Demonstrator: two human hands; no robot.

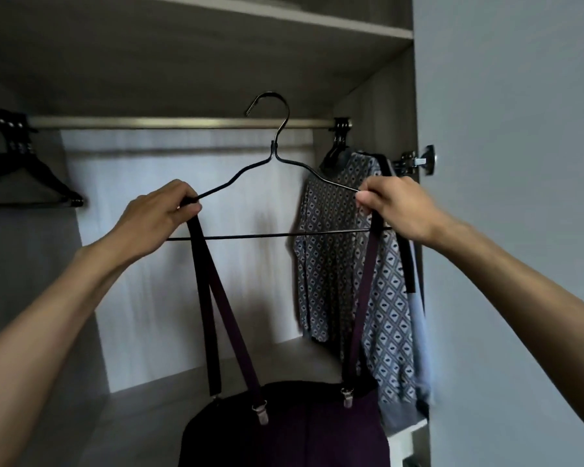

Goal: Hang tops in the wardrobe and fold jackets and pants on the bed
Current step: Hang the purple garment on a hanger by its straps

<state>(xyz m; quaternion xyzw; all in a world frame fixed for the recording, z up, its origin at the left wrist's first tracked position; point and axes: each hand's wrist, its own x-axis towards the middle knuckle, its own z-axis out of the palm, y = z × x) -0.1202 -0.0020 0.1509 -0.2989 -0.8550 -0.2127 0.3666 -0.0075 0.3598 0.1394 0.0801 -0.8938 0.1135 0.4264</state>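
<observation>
Left hand (162, 214) and right hand (398, 207) each pinch a strap (203, 298) against the hanger (273, 156), its hook before the rail (182, 123), unhooked. Loosening either pinch could let a strap slide off, dropping the garment (284, 429).

Home bedroom: open wardrobe (368, 106), clothes rail (169, 123), hung patterned shirt (338, 251).

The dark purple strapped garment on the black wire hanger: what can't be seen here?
Cut off by the head view's bottom edge: lower part of the dark purple strapped garment.
Hidden inside the left hand and right hand: both shoulder ends of the thin black wire hanger.
Mostly hidden behind the grey diamond-patterned top, and blurred: the pale blue garment.
</observation>
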